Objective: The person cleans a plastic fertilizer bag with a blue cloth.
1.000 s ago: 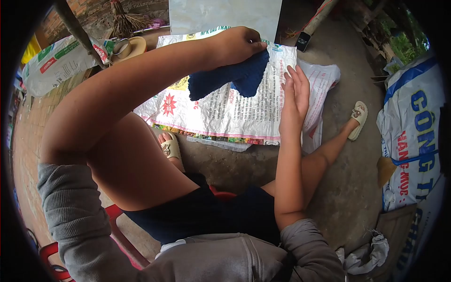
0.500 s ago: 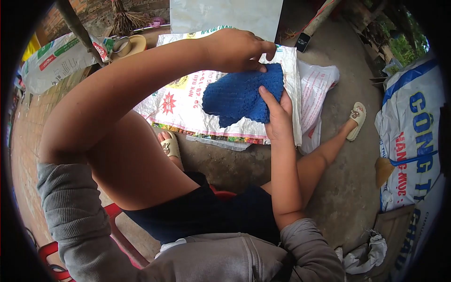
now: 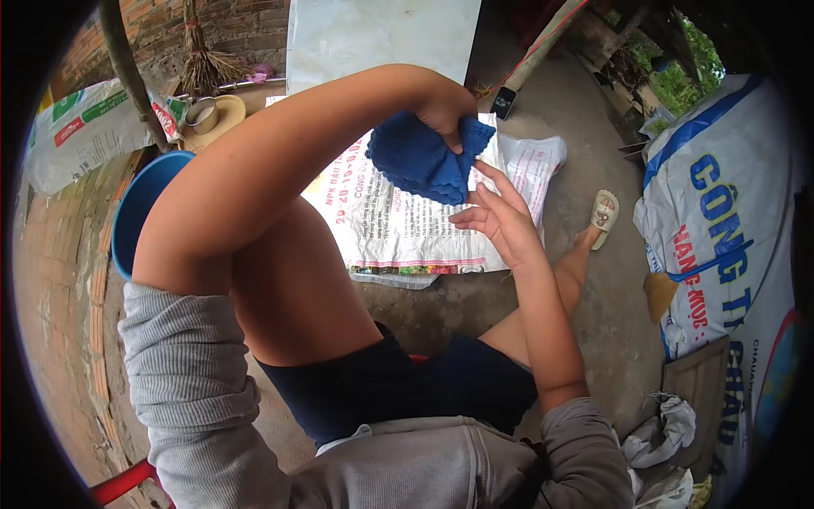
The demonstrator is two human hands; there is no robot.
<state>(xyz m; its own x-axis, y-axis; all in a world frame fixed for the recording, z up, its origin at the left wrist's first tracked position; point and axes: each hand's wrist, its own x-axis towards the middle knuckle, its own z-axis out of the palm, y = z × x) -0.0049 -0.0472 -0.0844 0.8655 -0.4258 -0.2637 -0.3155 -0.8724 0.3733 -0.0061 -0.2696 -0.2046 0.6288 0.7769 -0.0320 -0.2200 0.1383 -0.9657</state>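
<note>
A dark blue textured cloth with a wavy edge hangs folded over a printed white sack. My left hand reaches across from the left and grips the cloth near its upper right part, thumb pressed on it. Most of that hand's other fingers are hidden. Just below and to the right, my right hand has its fingers spread, with fingertips at the cloth's right edge. Whether they touch the cloth is hard to tell.
A pale board stands behind the sack. To the left are a blue bucket, a roll of tape and a straw broom. Large printed sacks line the right side. A small black device leans on a pole.
The cloth has gone from spread out to more bunched and folded. My right hand has loosened its thumb grip and opened. The view has shifted, bringing the blue bucket into sight.
</note>
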